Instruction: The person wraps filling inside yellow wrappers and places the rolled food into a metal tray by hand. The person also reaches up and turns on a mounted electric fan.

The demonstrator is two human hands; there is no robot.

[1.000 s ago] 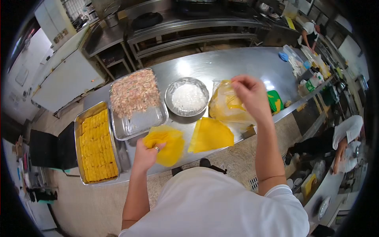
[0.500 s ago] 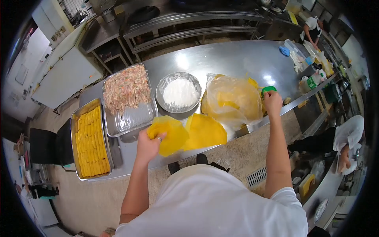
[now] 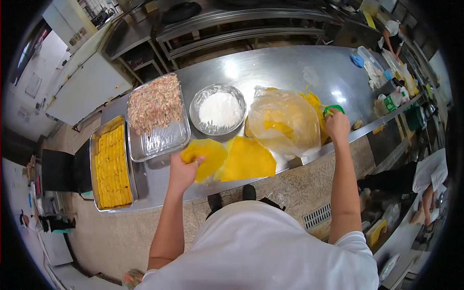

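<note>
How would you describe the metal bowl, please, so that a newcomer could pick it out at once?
Start at the long metal table, then look just beyond the yellow sheets in the person's left hand. The metal bowl sits there between a tray of chopped pinkish filling and a clear plastic bag. Unlike both, it has a round rim and white contents.

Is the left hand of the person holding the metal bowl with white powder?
No, the left hand holds thin yellow sheets, while the bowl stands apart on the steel table.
</note>
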